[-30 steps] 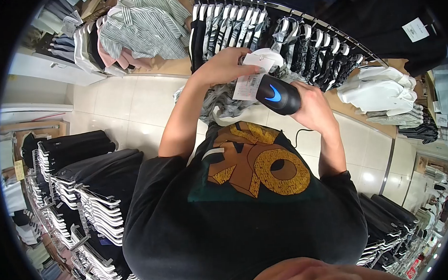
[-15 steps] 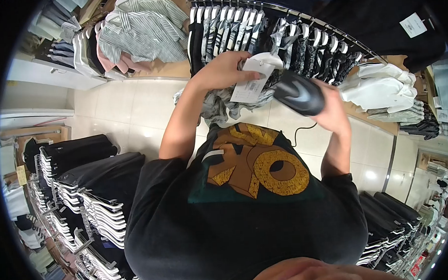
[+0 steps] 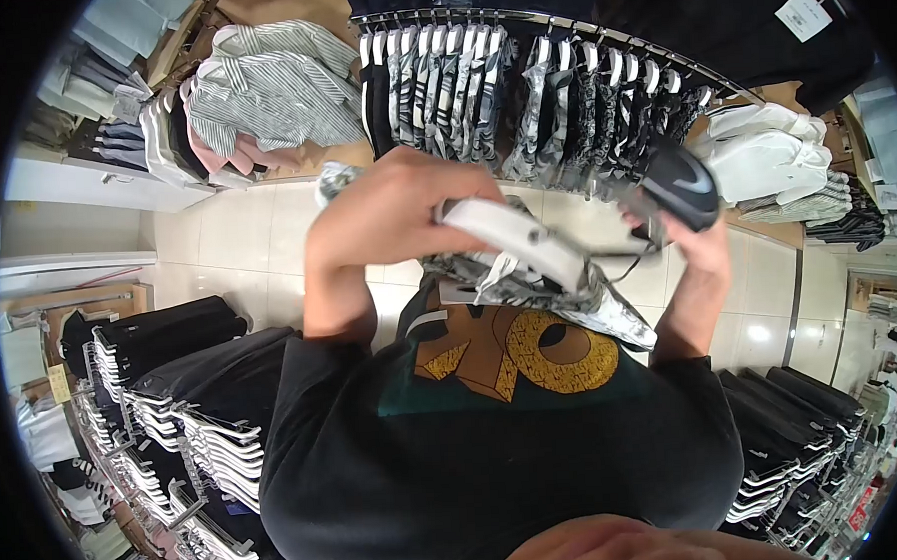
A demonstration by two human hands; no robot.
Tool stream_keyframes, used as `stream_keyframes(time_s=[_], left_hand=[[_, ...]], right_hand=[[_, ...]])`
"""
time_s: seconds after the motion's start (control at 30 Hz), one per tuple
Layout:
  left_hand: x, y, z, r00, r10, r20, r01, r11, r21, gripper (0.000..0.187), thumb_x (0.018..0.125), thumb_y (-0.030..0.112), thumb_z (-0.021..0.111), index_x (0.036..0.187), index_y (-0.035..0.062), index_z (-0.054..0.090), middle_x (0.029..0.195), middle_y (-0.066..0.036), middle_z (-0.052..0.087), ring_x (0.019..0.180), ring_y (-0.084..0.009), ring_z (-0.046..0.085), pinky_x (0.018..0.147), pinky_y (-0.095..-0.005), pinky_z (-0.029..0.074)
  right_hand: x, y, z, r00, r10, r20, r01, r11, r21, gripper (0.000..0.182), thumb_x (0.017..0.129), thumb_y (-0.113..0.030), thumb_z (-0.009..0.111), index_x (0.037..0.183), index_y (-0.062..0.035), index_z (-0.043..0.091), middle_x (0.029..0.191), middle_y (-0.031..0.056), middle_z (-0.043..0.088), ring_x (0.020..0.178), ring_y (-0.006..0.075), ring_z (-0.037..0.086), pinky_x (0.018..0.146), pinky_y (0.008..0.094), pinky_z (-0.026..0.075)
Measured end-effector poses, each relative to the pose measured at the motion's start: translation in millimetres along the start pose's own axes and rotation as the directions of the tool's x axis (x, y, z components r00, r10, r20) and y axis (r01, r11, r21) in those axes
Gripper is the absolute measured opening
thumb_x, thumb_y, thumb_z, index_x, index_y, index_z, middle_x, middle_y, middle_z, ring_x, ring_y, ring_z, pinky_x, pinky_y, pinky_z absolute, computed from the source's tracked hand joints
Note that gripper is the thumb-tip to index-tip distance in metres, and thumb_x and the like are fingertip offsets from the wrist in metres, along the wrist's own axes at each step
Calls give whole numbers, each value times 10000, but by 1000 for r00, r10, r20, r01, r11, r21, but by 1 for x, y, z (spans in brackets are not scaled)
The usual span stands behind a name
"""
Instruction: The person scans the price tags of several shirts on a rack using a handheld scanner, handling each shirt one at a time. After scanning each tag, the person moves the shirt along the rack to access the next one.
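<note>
My left hand (image 3: 400, 207), blurred by motion, is closed round one end of a white hanger (image 3: 517, 235). A black, white and grey patterned garment (image 3: 615, 318) hangs from that hanger, close in front of my chest. A dark handheld barcode scanner (image 3: 681, 190) with a grey curved mark is held in my right hand (image 3: 702, 247), out to the right and apart from the garment. A thin dark cord shows below the scanner. Where the garment's paper tag lies now, I cannot make out.
Ahead runs a curved metal rail (image 3: 547, 20) with patterned garments on white hangers. Striped shirts (image 3: 270, 93) lie at the upper left, white garments (image 3: 768, 156) at the right. Dark trousers (image 3: 202, 356) on hangers fill racks on both sides behind me. The floor (image 3: 256, 233) is pale tile.
My left hand has let go of the white tag and now grips the hanger, drawn in front of my chest. My right hand has moved the scanner to the right, away from the garment.
</note>
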State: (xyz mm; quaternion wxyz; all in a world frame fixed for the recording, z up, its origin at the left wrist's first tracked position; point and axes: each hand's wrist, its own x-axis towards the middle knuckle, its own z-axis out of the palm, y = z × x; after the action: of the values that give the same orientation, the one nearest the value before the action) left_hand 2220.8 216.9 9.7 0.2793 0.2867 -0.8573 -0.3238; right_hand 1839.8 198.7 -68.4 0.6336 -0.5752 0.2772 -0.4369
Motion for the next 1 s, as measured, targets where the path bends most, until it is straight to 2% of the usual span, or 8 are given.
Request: stream_keyframes(time_s=[0.07, 0.13, 0.3, 0.57, 0.6, 0.67, 0.8, 1.0], left_hand=[[15, -31, 30, 992, 9, -122, -5, 999, 33, 242, 833, 235, 858, 967, 68, 745, 766, -73, 735, 662, -219, 733, 594, -321, 539], [32, -63, 58, 979, -95, -179, 111, 990, 83, 222, 858, 238, 814, 978, 70, 732, 782, -96, 735, 682, -245, 732, 635, -350, 548], [77, -156, 140, 959, -88, -271, 91, 996, -2, 218, 888, 184, 751, 1046, 63, 664, 896, -155, 734, 845, -376, 727, 724, -420, 560], [122, -236, 180, 953, -195, -232, 207, 978, 26, 255, 897, 159, 705, 1126, 57, 656, 974, -200, 740, 960, -415, 714, 857, -486, 566], [123, -245, 175, 954, -193, -229, 204, 979, 24, 255, 897, 159, 705, 1126, 57, 656, 974, -200, 740, 960, -415, 714, 857, -486, 566], [124, -273, 168, 927, -218, -306, 255, 963, 87, 288, 889, 160, 708, 1154, 58, 661, 1028, -202, 741, 1034, -422, 697, 902, -492, 559], [141, -308, 148, 836, -306, -456, 405, 904, 136, 284, 875, 105, 666, 1154, 57, 642, 1106, -229, 707, 1051, -428, 670, 919, -503, 536], [183, -399, 122, 788, -437, -434, 400, 899, -181, 417, 968, -1, 483, 1369, 43, 584, 1268, -246, 679, 1160, -429, 659, 982, -472, 538]], right_hand=[[-10, 21, 3, 980, 146, 138, -170, 967, 188, 567, 840, -65, 852, 1319, 74, 582, 1069, 243, 739, 960, 293, 752, 801, 424, 641], [-25, 34, 12, 979, 198, -48, -179, 947, 267, 626, 757, -139, 901, 1285, 52, 626, 1120, 201, 734, 918, 272, 722, 785, 380, 583], [-41, 40, -10, 918, 367, -154, -390, 906, -166, 624, 735, -15, 925, 1296, 37, 657, 1130, 57, 729, 975, 104, 651, 842, 285, 551], [-2, 107, 11, 890, 234, -390, -276, 960, -54, 519, 769, 49, 824, 1270, 3, 698, 1054, -7, 699, 896, 83, 594, 805, 266, 496], [8, 120, 7, 871, 301, -388, -315, 949, 28, 689, 727, 117, 822, 1378, -16, 643, 1250, 19, 699, 1057, 118, 621, 927, 278, 491], [35, 143, 4, 851, 359, -384, -370, 928, 50, 645, 731, 110, 826, 1341, -21, 663, 1185, 8, 703, 1013, 113, 621, 902, 285, 496], [100, 189, 9, 854, 185, -486, -259, 962, -88, 325, 776, -3, 850, 1084, -10, 746, 938, -25, 701, 804, 73, 578, 741, 270, 486], [225, 261, -34, 783, 128, -609, -263, 955, -138, 202, 793, -38, 850, 966, -20, 747, 827, -47, 685, 717, 63, 551, 657, 280, 462]])
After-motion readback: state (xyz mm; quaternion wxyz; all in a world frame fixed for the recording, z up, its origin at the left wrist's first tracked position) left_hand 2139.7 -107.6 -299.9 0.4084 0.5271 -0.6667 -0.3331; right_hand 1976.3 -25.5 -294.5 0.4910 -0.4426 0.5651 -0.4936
